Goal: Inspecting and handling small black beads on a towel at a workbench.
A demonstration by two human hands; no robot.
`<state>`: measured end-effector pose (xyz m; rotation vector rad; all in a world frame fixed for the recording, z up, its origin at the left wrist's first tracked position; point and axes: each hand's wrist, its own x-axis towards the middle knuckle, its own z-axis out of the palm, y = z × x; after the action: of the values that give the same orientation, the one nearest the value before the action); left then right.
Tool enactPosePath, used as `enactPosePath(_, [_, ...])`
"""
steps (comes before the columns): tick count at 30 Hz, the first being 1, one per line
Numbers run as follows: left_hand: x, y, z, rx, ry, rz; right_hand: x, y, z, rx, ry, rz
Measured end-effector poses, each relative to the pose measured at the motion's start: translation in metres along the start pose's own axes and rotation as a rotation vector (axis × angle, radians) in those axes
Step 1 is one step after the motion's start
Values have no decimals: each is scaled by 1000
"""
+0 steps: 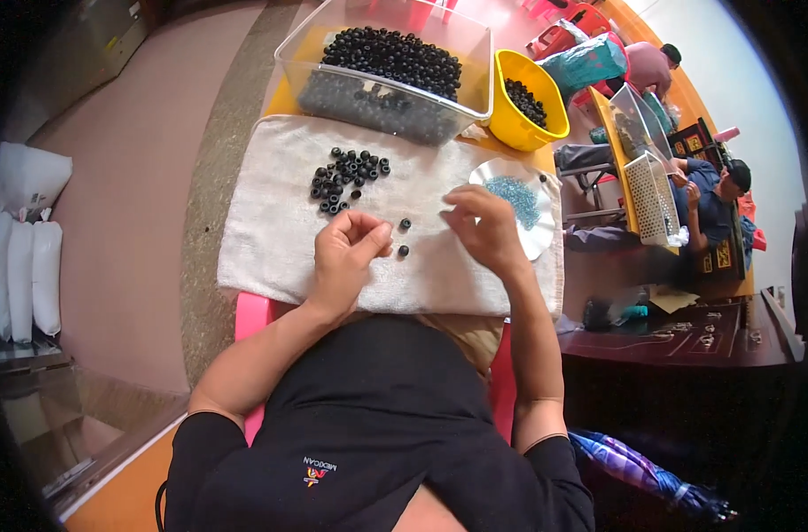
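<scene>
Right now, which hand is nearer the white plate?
Right: the right hand overlaps the scalloped white plate on its left side in view; the left hand is farther left.

Room interior: brightly lit pale wall (pixel 763 80), pinkish floor (pixel 147 204).
We see a speckled grey strip (pixel 210 266) along the floor at left; at right we note a yellow-topped table (pixel 618 155), red seats (pixel 588 19) beyond it, and a dark brown surface (pixel 630 344).

Cloth (pixel 257 213) left of the bead cluster (pixel 340 180) is free; the clear bin (pixel 421 129) blocks the far side.
</scene>
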<state>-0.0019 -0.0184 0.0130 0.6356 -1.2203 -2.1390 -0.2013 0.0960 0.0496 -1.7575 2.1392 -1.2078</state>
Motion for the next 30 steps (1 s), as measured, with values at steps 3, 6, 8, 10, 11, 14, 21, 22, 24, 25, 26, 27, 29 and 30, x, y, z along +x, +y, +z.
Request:
enactPosePath(3, [4, 3, -4, -52, 55, 47, -4, -25, 15, -67, -140, 34])
enactPosePath(6, [6, 8, -4, -104, 93, 52, -4, -20, 25, -193, -179, -58])
enactPosePath(8, [6, 8, -4, -119, 96, 43, -2, -22, 29, -232, -216, -15])
enactPosePath(10, [5, 8, -5, -132, 100, 33, 1, -24, 34, -283, -284, 40])
enactPosePath(11, [6, 8, -5, -134, 97, 30, 2, -26, 36, -283, -284, 39])
enactPosePath(14, [5, 9, -4, -136, 92, 24, 2, -27, 38, -298, -288, 102])
enactPosePath(21, [7, 0, -9, 1, -65, -56, -10, -15, 41, 23, -102, 121])
enactPosePath(22, [7, -2, -8, 1, -70, -56, -12, -15, 41, 107, -66, 132])
enactPosePath(24, [6, -4, -5, 83, -132, -12, -14, -22, 41, 211, -54, 107])
enactPosePath(25, [6, -4, -4, 82, -139, -12, -15, -27, 41, 317, -45, 80])
enactPosePath(26, [5, -4, -3, 97, -149, 9, -15, -29, 41, 312, -40, 83])
enactPosePath(27, [4, -4, -2, 111, -162, 29, -17, -31, 40, 405, -78, 120])
enactPosePath(29, [4, -2, -5, 135, -183, 16, -19, -35, 41, 524, -120, 178])
enactPosePath(30, [3, 0, -4, 162, -193, 8, -19, -34, 41, 519, -113, 182])
